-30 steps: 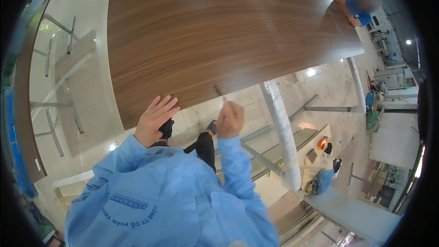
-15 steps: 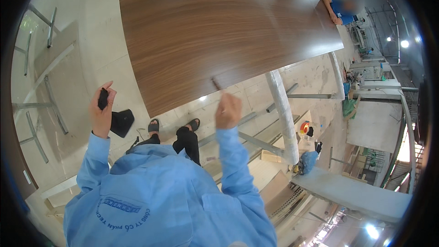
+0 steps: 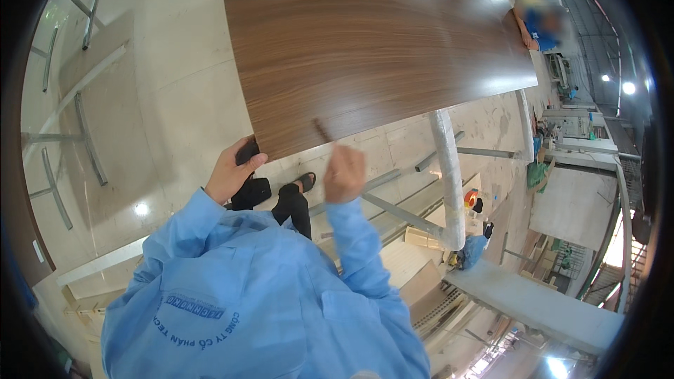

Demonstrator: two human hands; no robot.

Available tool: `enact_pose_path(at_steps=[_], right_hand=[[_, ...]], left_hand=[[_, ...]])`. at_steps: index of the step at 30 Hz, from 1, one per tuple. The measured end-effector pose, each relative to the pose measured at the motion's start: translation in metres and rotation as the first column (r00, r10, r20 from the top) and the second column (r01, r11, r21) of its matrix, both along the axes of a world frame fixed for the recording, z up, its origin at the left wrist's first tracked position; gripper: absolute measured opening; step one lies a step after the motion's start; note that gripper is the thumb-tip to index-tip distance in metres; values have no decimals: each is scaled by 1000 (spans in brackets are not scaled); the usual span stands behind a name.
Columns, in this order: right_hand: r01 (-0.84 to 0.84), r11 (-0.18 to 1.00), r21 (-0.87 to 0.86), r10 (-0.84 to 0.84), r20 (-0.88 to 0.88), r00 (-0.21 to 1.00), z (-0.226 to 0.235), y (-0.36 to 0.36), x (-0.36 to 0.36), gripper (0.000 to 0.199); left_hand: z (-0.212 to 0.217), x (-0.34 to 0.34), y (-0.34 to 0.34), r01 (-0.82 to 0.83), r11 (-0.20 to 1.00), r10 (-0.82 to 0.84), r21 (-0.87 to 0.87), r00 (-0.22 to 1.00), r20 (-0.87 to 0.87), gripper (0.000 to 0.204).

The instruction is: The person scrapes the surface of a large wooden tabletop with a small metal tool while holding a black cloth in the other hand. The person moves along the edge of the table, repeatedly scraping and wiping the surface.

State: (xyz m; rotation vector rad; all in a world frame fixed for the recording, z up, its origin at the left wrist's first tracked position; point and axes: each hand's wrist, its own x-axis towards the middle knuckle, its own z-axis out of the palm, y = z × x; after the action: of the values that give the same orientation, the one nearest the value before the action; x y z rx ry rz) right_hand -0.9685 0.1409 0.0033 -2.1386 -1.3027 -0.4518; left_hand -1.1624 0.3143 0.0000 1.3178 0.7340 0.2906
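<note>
A large dark wood-grain panel (image 3: 365, 35) lies flat in front of me. My left hand (image 3: 230, 172) grips a small black object (image 3: 246, 150) at the panel's near left corner. My right hand (image 3: 344, 174) holds a thin brown stick-like tool (image 3: 322, 130), its tip resting on the panel's near edge. Blue sleeves cover both my arms. My black trousers and sandals (image 3: 303, 183) show below the panel edge.
Metal frame legs (image 3: 393, 209) and a wrapped white post (image 3: 449, 175) stand under the panel on the right. Two people in blue (image 3: 544, 28) work at the far right edge. Metal table frames (image 3: 77, 126) lie on the pale floor at left.
My left hand has come back from out at the left to the panel's near corner, still holding the black object. The right hand stays at the edge with the thin tool.
</note>
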Motion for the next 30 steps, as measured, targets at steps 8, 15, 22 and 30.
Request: enact_pose_path(at_steps=[8, 15, 22, 30], right_hand=[[230, 968, 98, -222, -82, 972, 14, 4, 26, 23], [-56, 998, -33, 54, -57, 997, -3, 12, -70, 19], [164, 986, -9, -165, -80, 983, 7, -3, 3, 20], [-179, 983, 35, 180, -31, 983, -6, 8, -55, 14]], left_hand=[[0, -16, 3, 93, 982, -83, -166, 994, 67, 53], [-16, -34, 0, -7, 994, 13, -111, 998, 57, 49], [-37, -45, 0, -83, 985, 84, -149, 996, -1, 44], [-35, -53, -2, -140, 990, 139, -8, 989, -49, 42]])
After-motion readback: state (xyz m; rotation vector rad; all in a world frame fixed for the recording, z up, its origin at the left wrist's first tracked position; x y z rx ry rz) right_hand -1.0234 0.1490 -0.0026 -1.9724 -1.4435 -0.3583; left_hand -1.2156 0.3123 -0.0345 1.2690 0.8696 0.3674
